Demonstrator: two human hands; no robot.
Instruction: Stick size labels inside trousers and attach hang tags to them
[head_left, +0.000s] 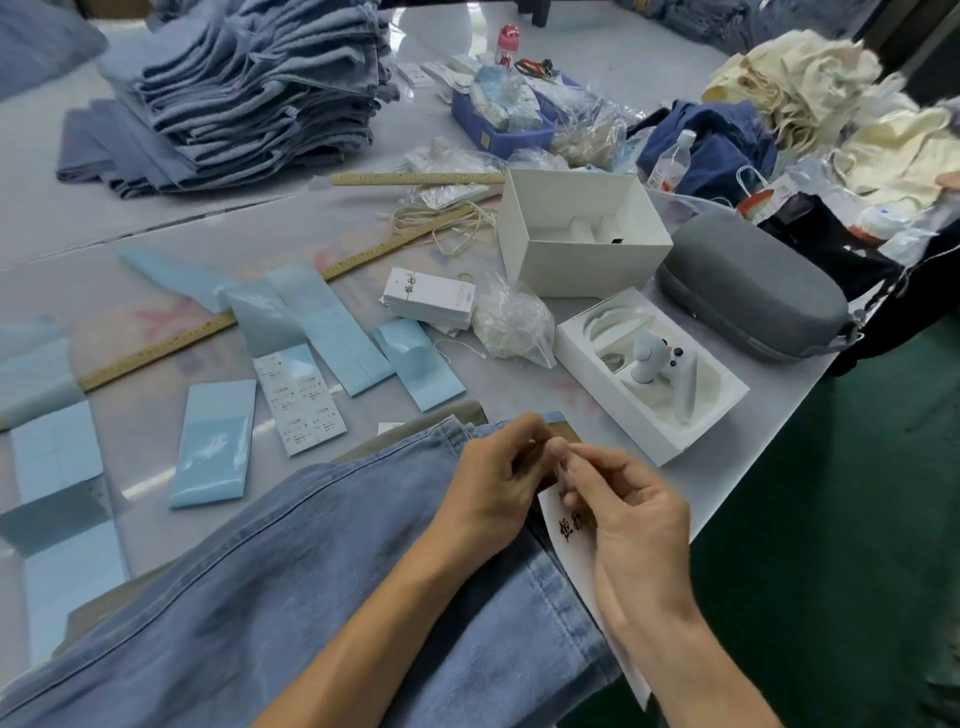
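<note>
- While your left hand (493, 483) and right hand (631, 525) meet fingertip to fingertip over the waistband, both grips are curled into pinches; what sits between the tips is too small to tell, possibly a tag string.
- Hang tag (571, 525): white card with black print, lying under your right hand, partly hidden by it, on the trousers' waist end.
- Trousers (291, 582): light blue denim, spread across the near edge of the surface (769, 384), waist toward your hands.
- Size label sheet (298, 397): white printed stickers on blue backing, left of and beyond your hands, flat on the surface.
- Blue backing strips (215, 441) scattered around that sheet.
- Stack of hang tags (428, 299) just beyond the sheet, beside a clear bag (511, 322).
- Wooden ruler (270, 304) runs diagonally under the strips.
- Folded denim stack (249, 88) far left.
- Open white box (582, 234) and grey case (753, 291) to the right.
</note>
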